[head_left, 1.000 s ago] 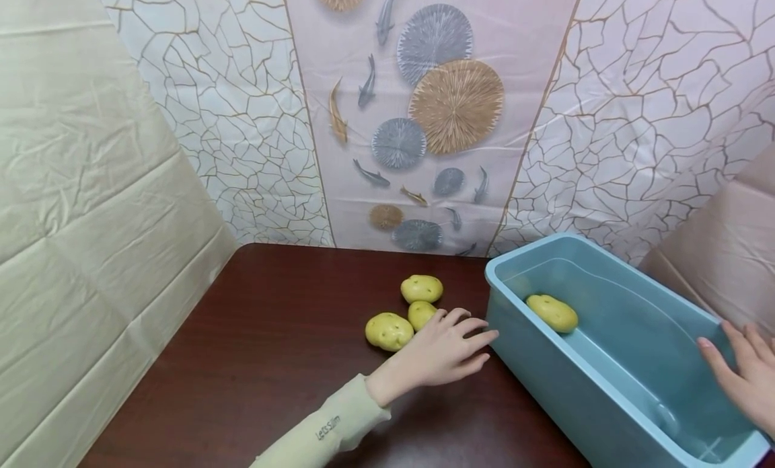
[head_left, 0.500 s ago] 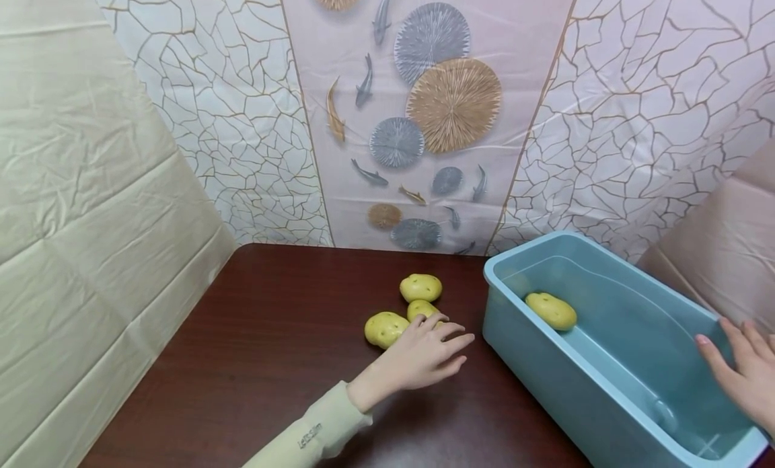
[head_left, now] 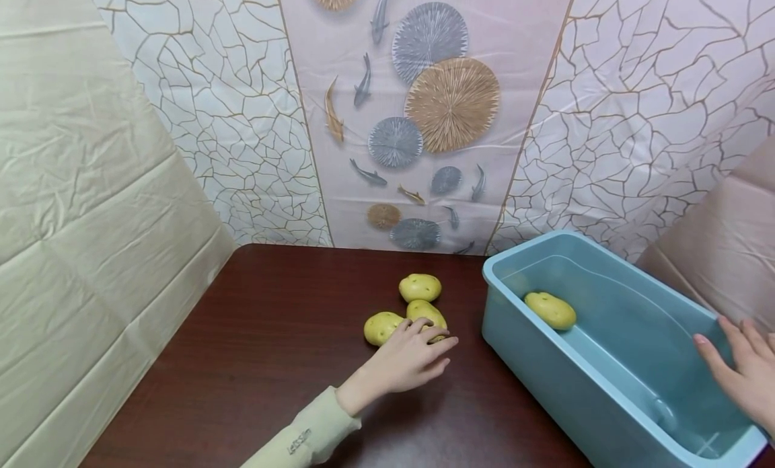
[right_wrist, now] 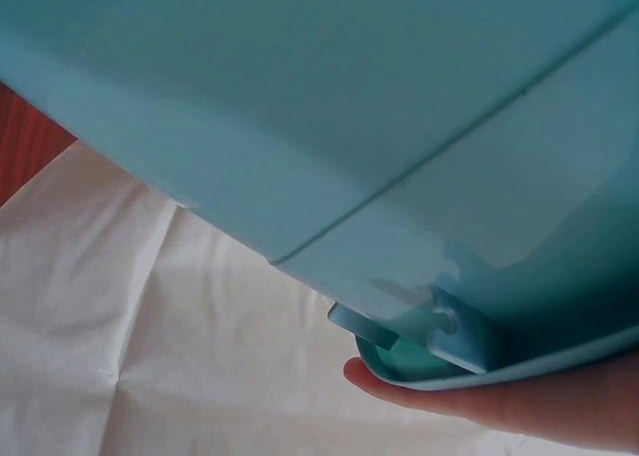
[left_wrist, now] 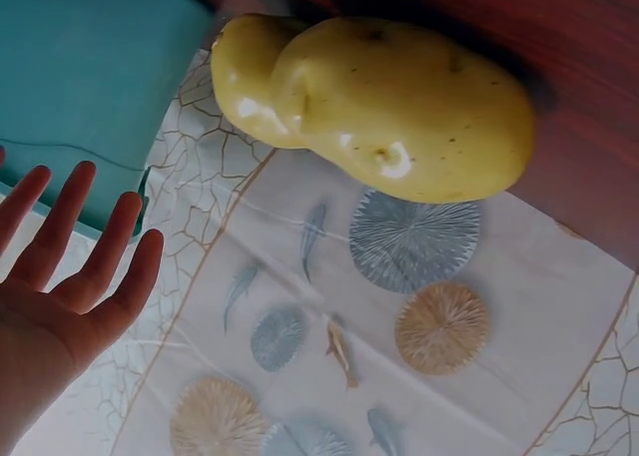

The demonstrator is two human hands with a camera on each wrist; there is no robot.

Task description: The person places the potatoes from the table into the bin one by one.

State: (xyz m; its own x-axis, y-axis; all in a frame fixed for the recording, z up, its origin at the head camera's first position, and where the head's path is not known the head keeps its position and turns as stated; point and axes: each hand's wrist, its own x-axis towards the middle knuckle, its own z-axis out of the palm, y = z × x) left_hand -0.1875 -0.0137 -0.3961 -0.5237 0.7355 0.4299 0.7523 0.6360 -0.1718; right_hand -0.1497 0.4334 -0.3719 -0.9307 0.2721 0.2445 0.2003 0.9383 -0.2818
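Observation:
My left hand hovers palm down at the near side of three yellow potatoes, fingers spread and nothing in them. Its fingers overlap the middle potato and its wrist side partly covers the left potato. The back potato shows whole. In the left wrist view, the loose fingers stand apart from a large potato, behind which another one peeks out. My right hand rests on the right rim of a blue plastic bin, fingers extended over the edge.
One potato lies inside the bin toward its far left end. The bin stands along the right side of a dark wooden table. Patterned cloth hangs behind the table, and plain cloth closes off the left.
My left hand has drawn back from beside the bin toward the left and nearer me, uncovering more of the middle potato. The right hand stays on the rim.

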